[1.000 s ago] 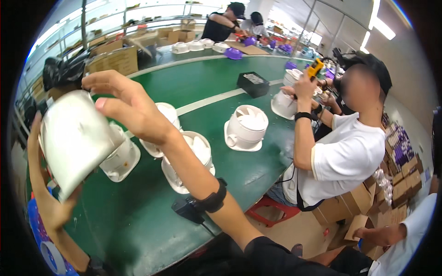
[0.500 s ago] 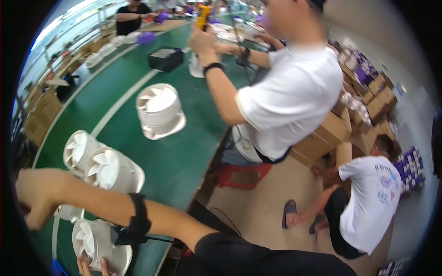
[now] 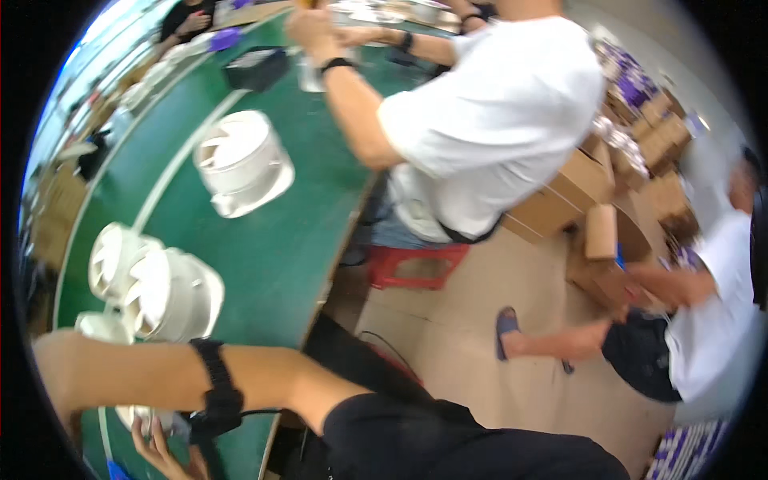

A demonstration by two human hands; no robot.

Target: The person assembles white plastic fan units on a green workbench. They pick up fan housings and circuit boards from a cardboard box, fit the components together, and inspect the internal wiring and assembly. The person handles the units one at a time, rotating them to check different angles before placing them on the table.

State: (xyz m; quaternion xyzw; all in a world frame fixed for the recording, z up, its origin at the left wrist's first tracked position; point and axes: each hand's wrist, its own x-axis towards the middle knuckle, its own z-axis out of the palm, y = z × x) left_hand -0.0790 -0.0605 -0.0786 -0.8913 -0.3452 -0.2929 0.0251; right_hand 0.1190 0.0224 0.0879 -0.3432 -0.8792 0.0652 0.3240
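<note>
My right forearm, with a black band [image 3: 218, 394] on it, lies across the bottom of the view and points left. My right hand [image 3: 56, 362] is a blur at the dark left rim, and its fingers cannot be made out. Below the forearm, the fingers of my left hand [image 3: 158, 453] curl under a white round fan housing [image 3: 142, 418], mostly hidden by the arm. More white fan housings [image 3: 172, 292] stand close together on the green table [image 3: 288, 240] just above my arm. One fan housing [image 3: 244, 164] stands alone farther along.
A co-worker in a white shirt [image 3: 488, 120] sits on a red stool [image 3: 416, 264] at the table, hands raised over it near a black box [image 3: 256, 68]. Cardboard boxes [image 3: 584, 184] are stacked behind. Another person [image 3: 704, 320] crouches on the floor at right.
The view has swung right and down, so the table and fans slid to the left. My right arm dropped from high over the housing to low across the picture.
</note>
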